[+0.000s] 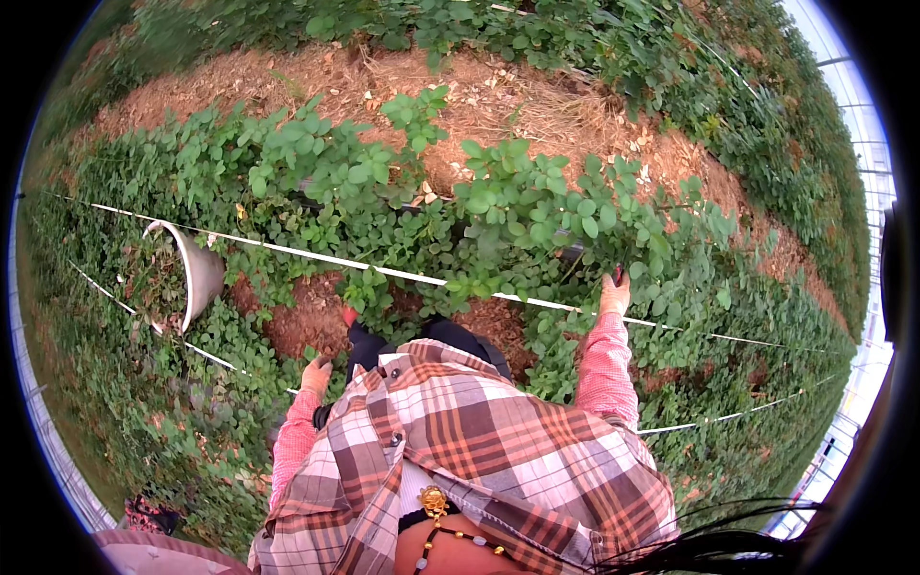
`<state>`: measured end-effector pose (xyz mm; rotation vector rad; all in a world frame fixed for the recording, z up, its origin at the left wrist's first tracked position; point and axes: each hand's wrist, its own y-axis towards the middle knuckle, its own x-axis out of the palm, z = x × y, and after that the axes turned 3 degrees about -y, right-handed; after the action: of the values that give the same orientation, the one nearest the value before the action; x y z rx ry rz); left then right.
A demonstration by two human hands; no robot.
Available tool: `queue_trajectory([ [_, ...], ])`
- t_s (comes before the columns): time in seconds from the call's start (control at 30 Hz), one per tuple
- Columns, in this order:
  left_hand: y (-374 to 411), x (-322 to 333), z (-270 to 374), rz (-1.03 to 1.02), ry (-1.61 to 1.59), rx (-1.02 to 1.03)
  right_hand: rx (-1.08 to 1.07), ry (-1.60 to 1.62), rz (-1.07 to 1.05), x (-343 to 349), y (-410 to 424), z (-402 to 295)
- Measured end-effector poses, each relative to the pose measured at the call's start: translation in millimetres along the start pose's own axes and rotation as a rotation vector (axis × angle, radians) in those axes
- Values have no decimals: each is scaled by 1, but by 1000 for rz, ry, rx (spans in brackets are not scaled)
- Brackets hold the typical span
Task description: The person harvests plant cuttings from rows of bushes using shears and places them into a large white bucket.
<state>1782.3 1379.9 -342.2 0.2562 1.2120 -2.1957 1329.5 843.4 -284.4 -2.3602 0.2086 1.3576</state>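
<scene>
My right hand (614, 296) reaches in among the leaves of a shrub row. It grips a small hand tool with a red part (618, 273), mostly hidden by the hand and foliage, so its exact kind is unclear. Rose-like leafy shoots (589, 215) stand just beyond that hand. Low by my left side, my left hand (315, 375) hangs near the foliage behind me. Nothing shows in it, and the curl of its fingers is hard to make out. A white taut cord (402, 274) crosses in front of my body, passing by my right wrist.
A pale bucket (203, 269) with cut leaves and stems (154, 277) in it sits tilted among the plants at left. A second white cord (215, 358) runs behind me. Brown mulch (309, 316) lies underfoot; a straw-strewn path (503, 93) separates another shrub row (776, 136).
</scene>
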Motion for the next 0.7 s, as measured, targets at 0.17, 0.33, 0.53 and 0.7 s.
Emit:
queue_trajectory([
  [0.17, 4, 4, -5, -57, -4, -39, -44, 127, 64, -19, 17, -6],
  [0.33, 19, 9, -17, -9, -13, 10, 46, -404, 167, -22, -5, -29],
  [0.53, 20, 11, -44, -11, -14, 2, 134, -511, 168, -23, -30, -46],
  [0.7, 3, 8, -20, -16, 25, 25, 109, -514, 127, -22, -11, -51],
])
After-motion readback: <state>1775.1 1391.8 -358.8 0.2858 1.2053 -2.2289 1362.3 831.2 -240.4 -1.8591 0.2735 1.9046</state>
